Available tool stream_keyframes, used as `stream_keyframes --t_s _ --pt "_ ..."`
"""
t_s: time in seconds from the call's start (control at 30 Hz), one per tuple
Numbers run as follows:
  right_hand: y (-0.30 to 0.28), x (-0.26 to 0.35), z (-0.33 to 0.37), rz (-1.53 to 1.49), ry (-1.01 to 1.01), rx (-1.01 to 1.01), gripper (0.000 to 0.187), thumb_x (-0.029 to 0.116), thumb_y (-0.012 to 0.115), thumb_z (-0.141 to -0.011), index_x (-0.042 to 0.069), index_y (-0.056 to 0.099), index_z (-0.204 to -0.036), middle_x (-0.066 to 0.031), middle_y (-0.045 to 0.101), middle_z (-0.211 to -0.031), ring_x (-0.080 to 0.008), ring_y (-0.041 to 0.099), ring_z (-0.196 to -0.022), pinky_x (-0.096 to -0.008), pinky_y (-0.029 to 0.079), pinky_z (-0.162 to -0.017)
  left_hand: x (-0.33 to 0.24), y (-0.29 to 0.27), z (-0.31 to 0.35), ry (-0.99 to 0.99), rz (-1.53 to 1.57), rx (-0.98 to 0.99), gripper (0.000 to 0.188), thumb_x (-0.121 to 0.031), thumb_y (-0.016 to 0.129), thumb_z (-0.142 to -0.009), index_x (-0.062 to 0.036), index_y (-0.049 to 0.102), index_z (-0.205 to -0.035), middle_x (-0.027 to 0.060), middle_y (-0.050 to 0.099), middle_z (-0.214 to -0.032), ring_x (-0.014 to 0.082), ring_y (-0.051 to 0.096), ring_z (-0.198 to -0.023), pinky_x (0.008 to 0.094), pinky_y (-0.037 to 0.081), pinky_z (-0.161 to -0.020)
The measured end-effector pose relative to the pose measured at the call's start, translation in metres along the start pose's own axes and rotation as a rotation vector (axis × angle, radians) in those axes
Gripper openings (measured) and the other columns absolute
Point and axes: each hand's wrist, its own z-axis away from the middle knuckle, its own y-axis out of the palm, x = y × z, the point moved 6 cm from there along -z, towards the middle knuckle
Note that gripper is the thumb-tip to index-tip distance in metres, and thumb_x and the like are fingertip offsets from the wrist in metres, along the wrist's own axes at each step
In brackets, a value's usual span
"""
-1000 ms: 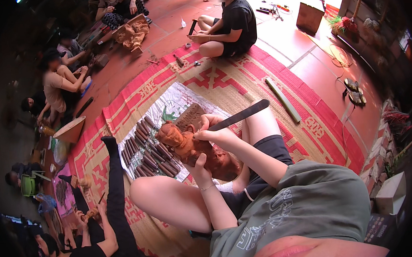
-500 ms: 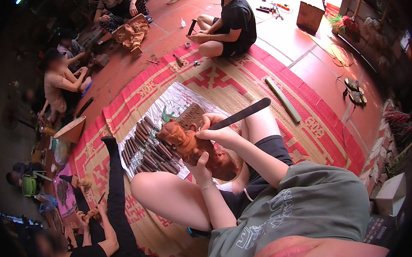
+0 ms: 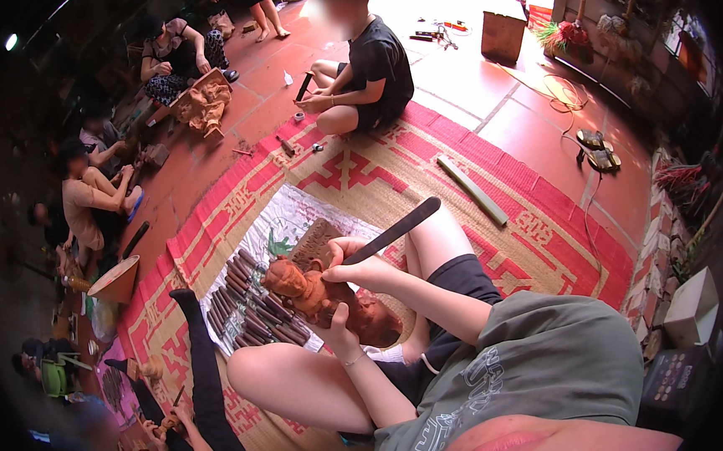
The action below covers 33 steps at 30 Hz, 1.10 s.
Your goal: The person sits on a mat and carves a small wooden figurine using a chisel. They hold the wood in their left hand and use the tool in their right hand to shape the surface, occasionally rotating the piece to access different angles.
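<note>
Compared with the frames just before, the whole scene is sitting lower and further toward 9 o'clock in the view, so the head camera is apparently turning; the legs of a standing person (image 3: 265, 16) are now showing more fully near 12 o'clock. The reddish-brown carving (image 3: 303, 286) is lying at the lap, between both hands. The left hand (image 3: 341, 334) is grasping its near side, thumb up against the wood, fingers mostly hidden. The right hand (image 3: 354, 264) is pinching a long dark tool (image 3: 395, 229), whose rounded end is pointing to 2 o'clock; its working end is too small to make out. Hand placement is barely changing, so the work is probably carrying on at about the same spot. Dark-handled tools (image 3: 254, 304) are lying at the carving's 8 o'clock, on a white sheet (image 3: 289, 204) that is bearing print. Writing: the green-grey shirt (image 3: 547, 363) is carrying pale outlined lettering; the brown block (image 3: 314, 244) at the carving's 1 o'clock is showing raised, letter-like marks; a dark box (image 3: 675, 388) at 4 o'clock is displaying small printing and dots.
</note>
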Motion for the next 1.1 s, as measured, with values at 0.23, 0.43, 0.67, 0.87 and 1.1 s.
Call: stream_keyframes --t_s 0.23,0.43,0.67,0.87,1.1 --pt "0.004 0.001 0.005 -0.114 0.002 -0.037 0.029 0.002 0.066 -0.070 0.010 0.039 -0.062 0.0044 0.049 -0.061 -0.0018 0.045 -0.057 -0.0168 0.038 -0.052 0.008 -0.005 0.000 -0.001 0.052 0.021 0.071 -0.010 0.063 -0.065 -0.0016 0.032 -0.128 0.0121 0.045 -0.119 0.0237 0.050 -0.103 0.0357 0.048 -0.085" --pt "0.004 -0.005 0.002 -0.042 -0.014 0.062 0.029 0.001 0.066 -0.071 0.011 0.039 -0.064 0.0034 0.049 -0.063 -0.0031 0.047 -0.059 -0.0174 0.039 -0.054 -0.012 0.008 0.007 0.001 0.021 -0.008 0.083 -0.007 0.070 -0.059 -0.0009 0.028 -0.131 0.0115 0.042 -0.122 0.0242 0.044 -0.112 0.0353 0.035 -0.099" --pt "-0.006 -0.003 0.003 -0.027 0.001 -0.038 0.026 0.002 0.066 -0.071 0.010 0.042 -0.065 0.0018 0.053 -0.064 -0.0038 0.051 -0.061 -0.0169 0.041 -0.057 -0.008 0.017 0.003 -0.010 0.079 0.022 0.079 -0.012 0.071 -0.059 -0.0007 0.032 -0.127 0.0109 0.043 -0.120 0.0236 0.046 -0.110 0.0347 0.038 -0.096" --pt "0.005 0.000 0.002 -0.008 -0.002 -0.030 0.026 -0.003 0.065 -0.069 0.010 0.043 -0.064 0.0025 0.050 -0.066 -0.0035 0.046 -0.060 -0.0165 0.037 -0.055 -0.031 0.023 0.002 0.096 0.014 0.057 0.062 -0.009 0.071 -0.060 0.0014 0.045 -0.115 0.0080 0.053 -0.107 0.0176 0.054 -0.096 0.0304 0.042 -0.088" --pt "0.007 0.006 0.011 -0.119 0.023 -0.101 0.026 -0.005 0.061 -0.072 0.010 0.041 -0.065 0.0016 0.051 -0.064 -0.0041 0.047 -0.057 -0.0174 0.040 -0.056 -0.022 0.020 0.004 0.025 0.061 0.125 0.052 -0.008 0.074 -0.062 0.0003 0.051 -0.109 0.0056 0.059 -0.099 0.0131 0.056 -0.089 0.0268 0.045 -0.083"
